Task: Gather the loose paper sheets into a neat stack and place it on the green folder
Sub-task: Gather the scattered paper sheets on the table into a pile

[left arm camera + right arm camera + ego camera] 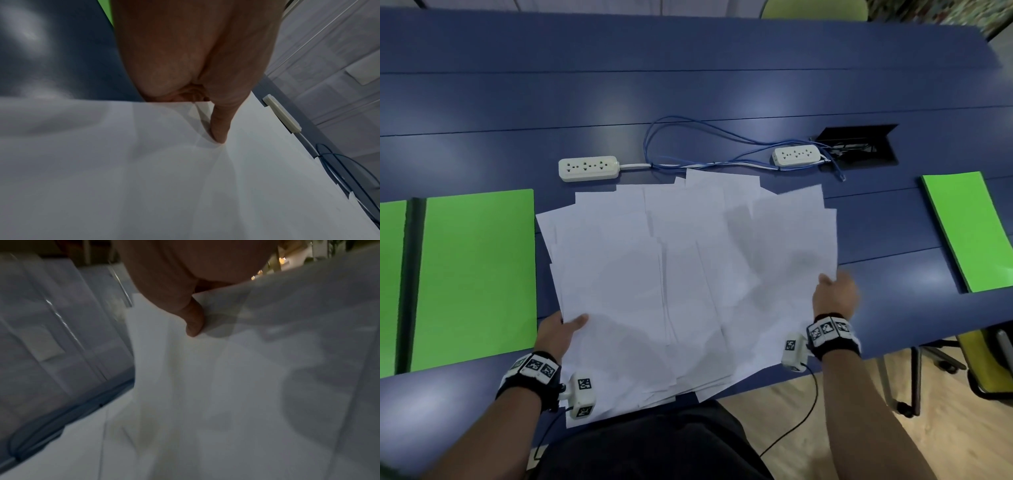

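Observation:
Several white paper sheets [688, 274] lie fanned in a loose, overlapping pile on the blue table [688, 85], and some hang over its near edge. My left hand [561, 330] pinches the pile's left edge, thumb [218, 129] on top and fingers hidden beneath. At the right edge my right hand [832, 294] pinches the sheets the same way, thumb [194, 322] on top, with that side lifted off the table. A green folder [476, 277] lies open just left of the pile. Another green folder [969, 229] lies at the right.
Two white power strips [589, 168] [796, 156] with blue cables [688, 144] lie just behind the paper. A black cable hatch [859, 144] stands open at the back right. A chair [983, 370] stands off the table's right corner.

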Demonstrator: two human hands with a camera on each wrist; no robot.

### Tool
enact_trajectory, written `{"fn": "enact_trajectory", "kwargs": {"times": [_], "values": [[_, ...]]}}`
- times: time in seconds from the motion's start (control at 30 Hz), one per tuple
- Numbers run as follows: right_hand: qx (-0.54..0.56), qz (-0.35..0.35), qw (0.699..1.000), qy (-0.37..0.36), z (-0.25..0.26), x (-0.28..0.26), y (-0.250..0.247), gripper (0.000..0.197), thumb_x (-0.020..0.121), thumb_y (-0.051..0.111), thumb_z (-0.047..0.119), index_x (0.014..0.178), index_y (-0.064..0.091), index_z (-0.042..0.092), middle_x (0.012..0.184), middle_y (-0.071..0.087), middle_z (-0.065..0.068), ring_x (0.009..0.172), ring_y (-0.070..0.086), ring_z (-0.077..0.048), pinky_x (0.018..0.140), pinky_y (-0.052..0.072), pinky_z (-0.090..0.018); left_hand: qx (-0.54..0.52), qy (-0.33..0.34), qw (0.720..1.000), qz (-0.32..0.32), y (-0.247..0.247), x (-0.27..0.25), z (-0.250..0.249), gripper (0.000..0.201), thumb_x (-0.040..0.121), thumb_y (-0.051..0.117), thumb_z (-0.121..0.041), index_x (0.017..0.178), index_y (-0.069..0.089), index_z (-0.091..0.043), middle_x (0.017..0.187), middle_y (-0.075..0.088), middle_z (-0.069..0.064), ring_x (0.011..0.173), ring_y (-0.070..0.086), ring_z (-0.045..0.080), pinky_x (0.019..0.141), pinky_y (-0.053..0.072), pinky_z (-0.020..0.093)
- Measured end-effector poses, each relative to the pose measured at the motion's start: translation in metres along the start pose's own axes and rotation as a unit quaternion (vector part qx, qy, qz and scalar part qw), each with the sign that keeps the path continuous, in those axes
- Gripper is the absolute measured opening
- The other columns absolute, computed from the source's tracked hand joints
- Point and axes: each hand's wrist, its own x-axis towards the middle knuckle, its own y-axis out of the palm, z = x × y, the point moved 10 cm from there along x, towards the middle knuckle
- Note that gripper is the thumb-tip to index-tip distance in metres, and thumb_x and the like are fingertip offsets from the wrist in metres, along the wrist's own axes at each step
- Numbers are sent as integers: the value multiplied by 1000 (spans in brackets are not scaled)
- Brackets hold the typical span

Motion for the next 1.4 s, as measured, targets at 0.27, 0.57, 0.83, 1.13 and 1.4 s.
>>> {"fn": "enact_trajectory", "kwargs": {"times": [0.27,0.57,0.83,1.13,1.4], "values": [[128,-5,985,-114,71,13,-71,13,92,65,16,98,69,5,97,73,-16,87,66,-26,78,54,-38,-11,16,1000,2,2,-6,-6,26,90,75,-12,114,69,-6,109,71,12,104,67,33,97,52,49],[12,284,959,-17,97,-48,148,66,84,70,38,138,56,2,144,54,-17,133,52,-32,110,42,-36,7,28,1000,1,2,-7,-10,31,91,74,-14,119,68,-4,115,70,13,107,65,33,99,50,47],[16,277,960,42,101,-73,182,54,93,55,11,145,41,9,136,57,-14,119,60,-34,94,51,-37,20,22,1000,-10,1,-8,-10,38,91,73,-15,125,65,2,119,70,14,111,64,34,101,48,47],[-107,223,969,24,67,-43,152,40,95,56,15,135,53,8,140,50,-13,127,52,-31,100,46,-40,0,13,1000,-11,2,-13,-14,32,92,72,-11,120,67,3,114,70,16,106,65,34,98,50,47],[-133,245,960,-12,61,-42,155,13,89,55,9,100,50,10,112,65,-13,100,62,-32,92,49,-39,30,19,999,-15,-2,-6,-11,29,90,75,-14,113,70,3,113,73,21,105,68,36,97,53,51]]}}
